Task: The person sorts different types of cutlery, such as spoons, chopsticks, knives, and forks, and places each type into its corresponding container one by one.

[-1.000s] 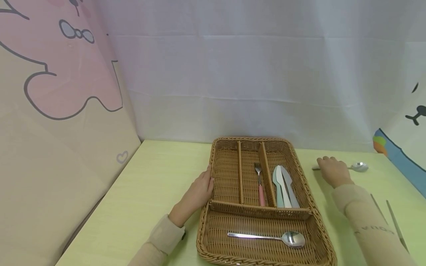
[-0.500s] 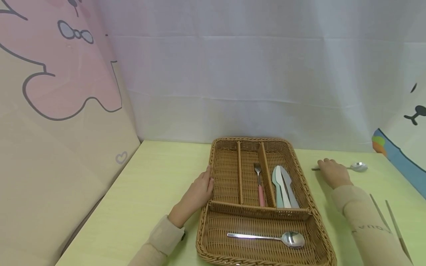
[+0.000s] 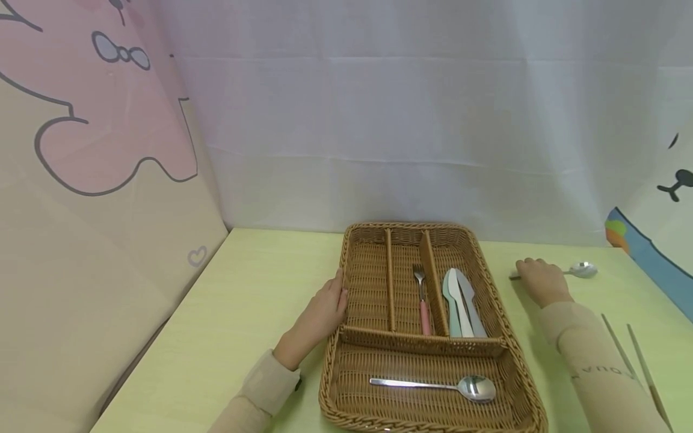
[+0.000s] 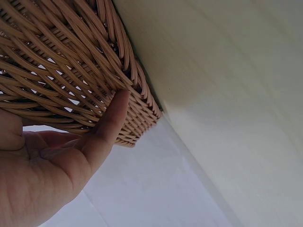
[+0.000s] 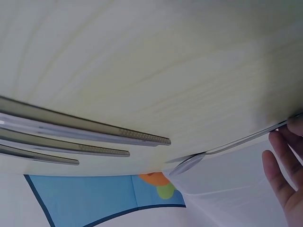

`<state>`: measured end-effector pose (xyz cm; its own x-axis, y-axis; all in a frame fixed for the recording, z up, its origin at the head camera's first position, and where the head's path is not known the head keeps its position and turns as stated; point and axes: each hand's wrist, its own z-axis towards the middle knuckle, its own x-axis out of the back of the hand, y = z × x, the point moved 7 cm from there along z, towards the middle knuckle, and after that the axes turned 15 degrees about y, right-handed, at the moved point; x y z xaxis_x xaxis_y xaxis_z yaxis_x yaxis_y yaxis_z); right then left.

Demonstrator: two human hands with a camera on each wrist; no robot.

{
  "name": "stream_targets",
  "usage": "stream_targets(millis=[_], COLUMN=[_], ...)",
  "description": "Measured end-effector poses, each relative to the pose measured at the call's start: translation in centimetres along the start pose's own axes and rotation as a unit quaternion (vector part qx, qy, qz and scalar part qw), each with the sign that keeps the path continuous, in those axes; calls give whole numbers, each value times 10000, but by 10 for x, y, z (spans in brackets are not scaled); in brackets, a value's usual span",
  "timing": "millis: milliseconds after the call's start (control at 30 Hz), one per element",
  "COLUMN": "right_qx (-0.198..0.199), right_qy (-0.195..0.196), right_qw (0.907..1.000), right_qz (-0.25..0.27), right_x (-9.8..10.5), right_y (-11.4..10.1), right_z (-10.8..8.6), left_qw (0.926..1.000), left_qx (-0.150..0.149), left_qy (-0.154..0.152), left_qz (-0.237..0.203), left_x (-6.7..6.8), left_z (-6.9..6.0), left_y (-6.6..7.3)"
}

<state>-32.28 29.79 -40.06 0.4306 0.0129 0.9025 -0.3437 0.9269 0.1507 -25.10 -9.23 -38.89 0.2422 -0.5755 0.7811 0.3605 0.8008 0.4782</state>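
My left hand grips the left rim of a brown wicker cutlery basket. In the left wrist view one finger lies along the basket's outer wall. Right of the basket, my right hand pinches a metal spoon by its handle, low over the table. The spoon's bowl points to the right, and the fingers cover part of the handle. Inside the basket lie a pink-handled fork, several knives in pale green, white and grey, and another spoon in the front compartment.
Several chopsticks with textured tips lie on the table beside my right forearm, which partly hides them in the head view. A hanging cloth closes off the back, and printed cloth stands at the left.
The handle end of the spoon in my right hand has shifted very slightly toward me. My left hand and the basket stay where they were.
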Motion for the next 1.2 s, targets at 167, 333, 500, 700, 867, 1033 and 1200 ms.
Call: stream_targets(millis=[167,333,500,700,867,1033,1200], right_qx=[154,242,152,215,259,314,301], right_qy=[-17,-44,-65,-135,-215,-258,-230], right_qw=[9999,9997,9997,9996,9994,9992,9993], right_qz=[-45,-58,-168,-120,-14,-21,-19], right_x=[0,-4,-7,-6,-6,-7,-7], right_y=[-2,0,5,5,5,6,7], right_z=[-1,-2,-5,-5,-5,-6,-7], left_qw=[10000,10000,10000,10000,10000,10000,10000], left_qx=[42,56,59,56,91,71,26], left_qy=[-23,-36,-34,-12,-4,17,45], left_qz=[10,18,5,9,-15,-5,52], left_x=[1,2,1,2,4,4,3], left_z=[-1,-1,-1,0,0,0,0], left_y=[1,1,1,2,3,3,2])
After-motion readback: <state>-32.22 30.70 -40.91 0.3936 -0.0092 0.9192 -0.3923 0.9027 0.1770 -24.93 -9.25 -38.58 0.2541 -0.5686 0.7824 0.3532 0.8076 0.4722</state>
